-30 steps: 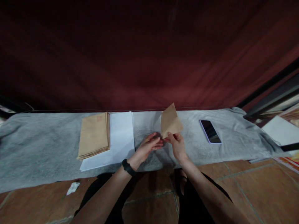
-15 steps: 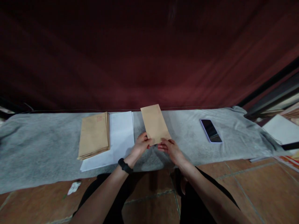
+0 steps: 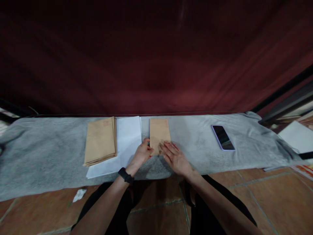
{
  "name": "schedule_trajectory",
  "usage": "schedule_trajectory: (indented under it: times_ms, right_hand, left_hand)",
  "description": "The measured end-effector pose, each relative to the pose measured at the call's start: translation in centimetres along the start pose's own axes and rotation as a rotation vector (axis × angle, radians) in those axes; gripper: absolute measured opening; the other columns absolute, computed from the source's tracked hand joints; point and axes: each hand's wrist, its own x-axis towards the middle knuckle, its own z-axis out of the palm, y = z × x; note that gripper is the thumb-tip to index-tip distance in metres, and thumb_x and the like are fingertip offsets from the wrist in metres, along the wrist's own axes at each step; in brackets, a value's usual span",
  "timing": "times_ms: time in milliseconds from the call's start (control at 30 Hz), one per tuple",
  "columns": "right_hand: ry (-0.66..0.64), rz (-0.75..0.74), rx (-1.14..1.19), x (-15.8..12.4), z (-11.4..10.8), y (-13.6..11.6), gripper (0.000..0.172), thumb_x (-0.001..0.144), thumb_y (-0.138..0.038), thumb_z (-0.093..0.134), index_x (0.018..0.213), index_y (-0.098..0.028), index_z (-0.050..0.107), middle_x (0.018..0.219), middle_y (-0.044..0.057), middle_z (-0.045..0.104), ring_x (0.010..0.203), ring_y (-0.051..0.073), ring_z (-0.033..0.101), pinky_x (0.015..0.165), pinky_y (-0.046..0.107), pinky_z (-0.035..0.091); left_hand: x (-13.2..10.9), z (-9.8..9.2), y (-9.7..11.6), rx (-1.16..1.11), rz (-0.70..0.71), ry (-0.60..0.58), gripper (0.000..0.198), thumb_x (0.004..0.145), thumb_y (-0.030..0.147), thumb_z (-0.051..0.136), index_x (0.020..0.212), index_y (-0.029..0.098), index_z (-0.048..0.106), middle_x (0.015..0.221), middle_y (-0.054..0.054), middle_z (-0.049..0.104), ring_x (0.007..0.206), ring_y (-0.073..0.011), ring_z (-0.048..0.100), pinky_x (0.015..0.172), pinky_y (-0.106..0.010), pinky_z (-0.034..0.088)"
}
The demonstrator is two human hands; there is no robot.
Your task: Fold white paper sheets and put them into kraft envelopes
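Observation:
A brown paper envelope (image 3: pixel 159 132) with a reddish mark in its upper right corner lies on the grey cloth (image 3: pixel 195 140) in front of me. My left hand (image 3: pixel 143 151) pinches its lower left corner, thumb on top and fingers at the edge. Flat across the lower right part rests my right hand (image 3: pixel 177 159), its fingers stretched out and slightly blurred. To the left is a stack of brown envelopes (image 3: pixel 100 140), partly covering white paper sheets (image 3: pixel 129 133).
A phone in a purple case (image 3: pixel 223 137) lies on the cloth to the right. Behind the cloth rises a dark red fabric (image 3: pixel 156 71). A crumpled white tissue (image 3: pixel 79 195) is on the tiled floor (image 3: pixel 156 218). A white board-like item (image 3: pixel 297 136) sits at the far right.
The envelope has come down flat onto the cloth and straightened. My right hand has gone from holding its lower edge to lying flat on it; my left hand still grips the corner.

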Motion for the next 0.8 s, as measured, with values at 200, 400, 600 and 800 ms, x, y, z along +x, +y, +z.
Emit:
schedule_trajectory:
  times_ms: [200,400,600,800]
  right_hand:
    - [-0.090,-0.077,-0.103,-0.8,1.1,0.0,0.060,0.103,-0.046,0.041,0.156,-0.020,0.030,0.160,0.009,0.033,0.148,0.021,0.031,0.122,0.044,0.027]
    - [-0.077,-0.080,-0.103,-1.0,1.6,0.5,0.056,0.102,-0.048,0.043,0.150,-0.018,0.043,0.156,0.012,0.041,0.146,0.023,0.035,0.121,0.046,0.028]
    - [-0.106,-0.088,-0.103,-0.9,1.2,0.3,0.052,0.102,-0.045,0.045,0.146,-0.019,0.048,0.152,0.013,0.047,0.146,0.024,0.036,0.121,0.046,0.028]
    - [-0.138,-0.117,-0.114,-0.5,0.4,0.2,0.058,0.102,-0.042,0.044,0.156,-0.024,0.031,0.162,0.009,0.030,0.148,0.024,0.031,0.121,0.047,0.027]
  left_hand:
    - [-1.6,0.1,1.1,0.688,0.185,0.234,0.029,0.091,0.023,0.052,0.119,0.020,0.060,0.093,-0.009,0.072,0.090,-0.0250,0.069,0.081,-0.034,0.052]
    - [0.3,2.6,0.6,0.745,0.665,0.063,0.047,0.103,0.031,0.030,0.144,0.017,0.046,0.154,-0.010,0.045,0.145,-0.0236,0.034,0.119,-0.042,0.028]
    - [4.5,3.9,0.9,0.901,0.650,-0.049,0.054,0.104,0.035,0.021,0.154,0.017,0.034,0.162,-0.006,0.031,0.151,-0.0208,0.022,0.124,-0.043,0.015]
    - [9.0,4.8,3.4,0.971,0.573,0.030,0.056,0.102,0.035,0.022,0.155,0.019,0.032,0.163,-0.003,0.030,0.152,-0.0203,0.021,0.125,-0.043,0.012]
